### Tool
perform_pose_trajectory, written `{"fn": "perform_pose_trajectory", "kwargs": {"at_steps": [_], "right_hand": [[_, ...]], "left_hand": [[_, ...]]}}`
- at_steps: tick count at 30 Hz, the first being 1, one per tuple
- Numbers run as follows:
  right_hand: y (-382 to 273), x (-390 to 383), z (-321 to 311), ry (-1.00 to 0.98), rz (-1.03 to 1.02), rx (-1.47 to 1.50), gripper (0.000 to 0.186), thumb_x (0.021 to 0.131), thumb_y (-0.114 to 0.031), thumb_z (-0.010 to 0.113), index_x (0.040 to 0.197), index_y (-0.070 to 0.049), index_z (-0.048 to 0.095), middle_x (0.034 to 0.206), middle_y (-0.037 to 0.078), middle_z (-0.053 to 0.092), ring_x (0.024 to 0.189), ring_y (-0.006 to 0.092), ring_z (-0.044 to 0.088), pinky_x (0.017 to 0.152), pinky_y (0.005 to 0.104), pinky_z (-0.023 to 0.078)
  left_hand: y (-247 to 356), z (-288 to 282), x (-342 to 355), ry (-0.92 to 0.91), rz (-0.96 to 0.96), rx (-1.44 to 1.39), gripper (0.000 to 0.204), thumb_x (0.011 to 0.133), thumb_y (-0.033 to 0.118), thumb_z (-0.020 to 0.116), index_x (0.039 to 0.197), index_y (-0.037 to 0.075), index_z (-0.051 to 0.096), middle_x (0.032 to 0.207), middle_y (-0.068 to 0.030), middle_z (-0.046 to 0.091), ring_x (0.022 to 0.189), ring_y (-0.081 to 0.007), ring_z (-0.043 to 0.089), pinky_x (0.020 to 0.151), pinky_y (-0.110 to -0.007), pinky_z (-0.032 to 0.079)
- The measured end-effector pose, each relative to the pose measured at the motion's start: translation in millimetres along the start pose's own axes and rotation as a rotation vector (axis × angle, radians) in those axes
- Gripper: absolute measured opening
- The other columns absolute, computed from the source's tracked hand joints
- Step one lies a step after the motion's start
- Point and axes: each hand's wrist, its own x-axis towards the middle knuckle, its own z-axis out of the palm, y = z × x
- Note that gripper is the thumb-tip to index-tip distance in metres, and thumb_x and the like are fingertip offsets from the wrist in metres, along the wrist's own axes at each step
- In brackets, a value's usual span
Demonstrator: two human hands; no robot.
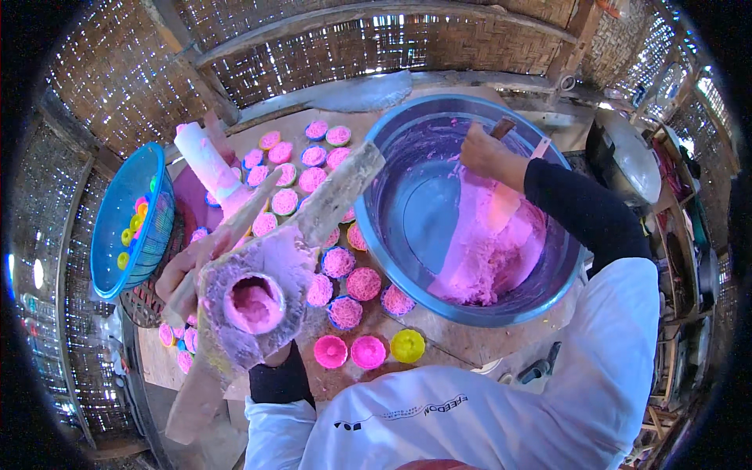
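A head-worn fisheye looks down near the hands (pixel 487 153).

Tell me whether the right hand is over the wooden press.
No, the right hand is over the blue basin with pink mixture, right of the wooden press.

The person's right hand (pixel 487 154) was clenched at the far end of the reach, its fingers bent tightly inward and the bare wrist (pixel 515 171) roughly in line with the forearm. That right forearm, in a fitted black sleeve (pixel 583 205), slanted inward and away from an elbow bent well out to the right, below which a loose white sleeve (pixel 607 329) covered the upper arm. The left hand (pixel 180 274) was mostly hidden, only some fingers and the skin by the wrist showing. A black cuff (pixel 282 382) wrapped the left forearm, which pointed forward, closer to the torso.
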Motion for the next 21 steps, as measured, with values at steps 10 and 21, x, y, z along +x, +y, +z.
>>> {"fn": "perform_pose_trajectory", "kwargs": {"at_steps": [10,21], "right_hand": [[-28.8,-27.5,-40.9,-0.078,-0.035,0.048,0.012,0.071,-0.022,0.056,0.065,-0.019,0.066,0.068,0.000,0.064,0.062,0.0143,0.059,0.057,0.0336,0.032],[-38.0,-49.6,-93.5,-0.284,-0.002,0.345,0.016,0.078,-0.022,0.052,0.080,-0.018,0.068,0.077,0.001,0.066,0.071,0.0164,0.061,0.061,0.0356,0.034]], "left_hand": [[-47.7,-41.8,-1.8,-0.163,0.014,-0.076,0.033,0.077,0.011,0.062,0.104,-0.006,0.053,0.094,-0.0133,0.056,0.084,-0.0195,0.059,0.077,-0.030,0.051],[-34.0,-57.1,18.8,-0.217,-0.122,-0.001,0.040,0.082,0.025,0.053,0.113,0.000,0.048,0.104,-0.0139,0.057,0.095,-0.0225,0.057,0.089,-0.032,0.042]]}}
